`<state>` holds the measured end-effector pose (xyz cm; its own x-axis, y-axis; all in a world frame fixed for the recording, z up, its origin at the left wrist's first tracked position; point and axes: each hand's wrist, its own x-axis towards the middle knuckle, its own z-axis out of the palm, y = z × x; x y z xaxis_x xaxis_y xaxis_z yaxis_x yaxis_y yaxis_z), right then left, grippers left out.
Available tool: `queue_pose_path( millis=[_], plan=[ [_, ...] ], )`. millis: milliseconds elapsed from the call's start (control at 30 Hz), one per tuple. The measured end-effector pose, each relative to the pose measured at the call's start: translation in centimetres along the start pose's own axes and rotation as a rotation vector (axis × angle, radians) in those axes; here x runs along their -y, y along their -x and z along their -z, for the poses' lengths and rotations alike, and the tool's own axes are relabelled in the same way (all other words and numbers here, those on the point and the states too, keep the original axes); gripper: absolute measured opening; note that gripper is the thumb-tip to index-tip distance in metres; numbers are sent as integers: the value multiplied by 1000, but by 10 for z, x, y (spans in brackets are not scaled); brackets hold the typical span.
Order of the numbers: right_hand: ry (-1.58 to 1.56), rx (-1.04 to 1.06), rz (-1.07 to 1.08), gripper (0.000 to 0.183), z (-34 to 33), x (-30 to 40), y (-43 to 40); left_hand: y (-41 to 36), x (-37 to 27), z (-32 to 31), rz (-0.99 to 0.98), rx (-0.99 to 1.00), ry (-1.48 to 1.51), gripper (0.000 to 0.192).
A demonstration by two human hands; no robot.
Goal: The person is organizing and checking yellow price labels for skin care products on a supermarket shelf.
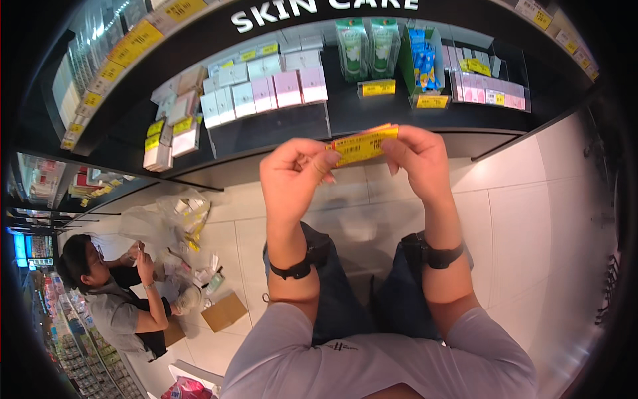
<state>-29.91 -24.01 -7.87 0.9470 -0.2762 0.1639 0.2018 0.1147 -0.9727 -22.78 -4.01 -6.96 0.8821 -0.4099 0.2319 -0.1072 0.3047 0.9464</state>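
Note:
Between my two hands is a small stack of yellow price labels (pixel 366 145), printed with a barcode. My left hand (pixel 299 169) pinches the stack's left end between thumb and fingers. At its right end, my right hand (pixel 418 157) grips it with the thumb on the printed face. The labels are just in front of the lower edge of a black display shelf (pixel 389 112). Rows of pale and pink boxes (pixel 264 90) stand on that shelf beyond my left hand. Past my right hand are a green display box with blue packets (pixel 423 62) and two green-and-white tubes (pixel 366 50).
A co-worker (pixel 119 299) sits low at the left, hands raised. Near them on the tiled floor lie plastic bags (pixel 172 214), loose goods and a cardboard box (pixel 224 311). Clear trays of pink boxes (pixel 491 85) occupy the shelf's right end. Yellow price tags (pixel 377 88) line the shelf.

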Motion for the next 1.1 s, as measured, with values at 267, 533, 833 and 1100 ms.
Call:
queue_pose_path(
  millis=[267, 533, 833, 1100],
  plan=[
    [-45, -15, 35, 15, 0, 3, 3, -3, 3, 0, 16, -23, 80, 13],
    [-39, -64, 58, 16, 7, 5, 4, 0, 0, 1, -38, -93, 93, 14],
    [-139, -216, 95, 17, 34, 3, 0, 8, -12, 3, -67, -131, 153, 15],
    [-122, -153, 76, 16, 22, 7, 3, 10, -18, 0, -44, -136, 127, 13]
  ],
)
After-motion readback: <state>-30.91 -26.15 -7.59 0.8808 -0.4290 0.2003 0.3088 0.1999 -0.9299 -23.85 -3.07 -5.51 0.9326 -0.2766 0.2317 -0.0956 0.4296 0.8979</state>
